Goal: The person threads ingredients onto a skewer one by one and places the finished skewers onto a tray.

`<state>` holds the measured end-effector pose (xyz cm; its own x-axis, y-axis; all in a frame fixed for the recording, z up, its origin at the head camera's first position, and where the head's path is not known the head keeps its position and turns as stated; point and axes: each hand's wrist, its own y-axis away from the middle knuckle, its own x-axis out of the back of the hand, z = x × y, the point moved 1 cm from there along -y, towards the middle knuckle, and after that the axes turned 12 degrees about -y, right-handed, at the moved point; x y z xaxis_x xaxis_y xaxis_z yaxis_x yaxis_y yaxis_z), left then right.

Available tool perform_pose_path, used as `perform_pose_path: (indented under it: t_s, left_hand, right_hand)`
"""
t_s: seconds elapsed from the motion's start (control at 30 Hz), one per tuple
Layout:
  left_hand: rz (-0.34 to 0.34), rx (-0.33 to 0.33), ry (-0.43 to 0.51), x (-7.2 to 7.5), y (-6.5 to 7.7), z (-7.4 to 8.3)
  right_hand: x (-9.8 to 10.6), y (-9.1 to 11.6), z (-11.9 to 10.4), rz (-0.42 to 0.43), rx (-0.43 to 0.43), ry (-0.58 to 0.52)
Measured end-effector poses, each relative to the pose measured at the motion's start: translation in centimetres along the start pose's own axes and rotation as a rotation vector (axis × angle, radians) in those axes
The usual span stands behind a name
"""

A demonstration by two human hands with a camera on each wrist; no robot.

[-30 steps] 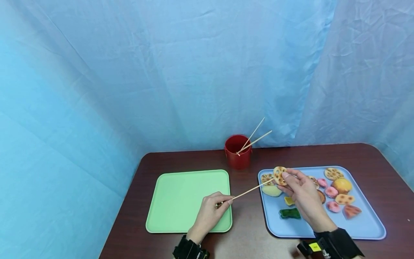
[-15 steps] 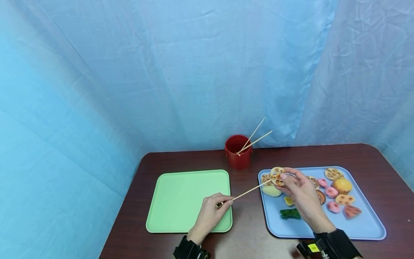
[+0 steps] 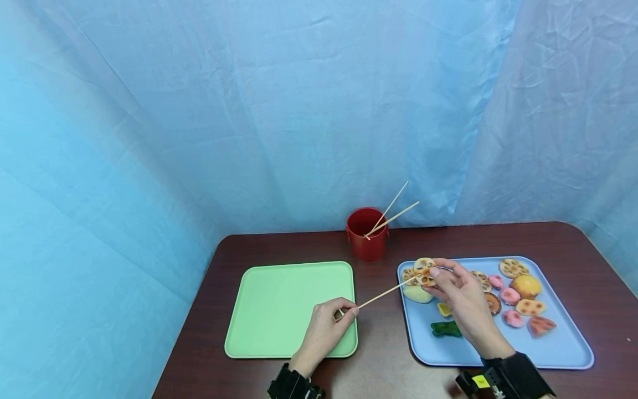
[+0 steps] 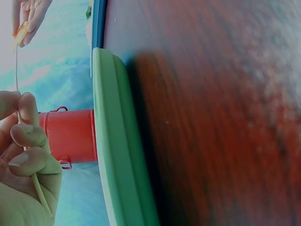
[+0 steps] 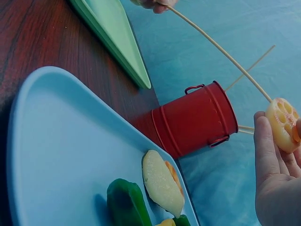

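Observation:
Over the right edge of the green tray (image 3: 279, 310), my left hand (image 3: 323, 332) grips a thin wooden skewer (image 3: 386, 293) that slants up to the right. In the left wrist view the fingers of the left hand (image 4: 30, 155) curl round its lower part. My right hand (image 3: 468, 310) pinches a slice of lotus root (image 3: 425, 266) between thumb and fingers above the blue tray. The skewer's far end meets the edge of this lotus root slice (image 5: 283, 123) in the right wrist view; its tip is hidden there.
On the blue tray (image 3: 558, 349) lie more lotus root slices (image 3: 513, 268), pink pieces (image 3: 510, 296), a yellow round piece (image 3: 527, 286) and a green pepper-like piece (image 3: 446, 329). Behind the trays a red bucket (image 3: 368, 246) holds more skewers (image 3: 399, 213). A blue curtain (image 3: 319, 111) hangs behind.
My right hand has shifted slightly left with the lotus root slice, which has turned a little. The skewer's far end has moved slightly left too. The left hand stays nearly still.

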<state>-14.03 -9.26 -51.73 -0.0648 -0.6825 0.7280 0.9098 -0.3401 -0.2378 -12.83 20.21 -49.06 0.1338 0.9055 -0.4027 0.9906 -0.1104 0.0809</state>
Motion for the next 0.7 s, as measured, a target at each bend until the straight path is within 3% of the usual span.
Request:
perform_pose_path:
  t_s: [0.7]
  left_hand:
    - [0.030,0.002,0.046,-0.6,-0.3,1.0]
  right_hand:
    - [-1.2,0.1,1.1,-0.017,-0.011,0.064]
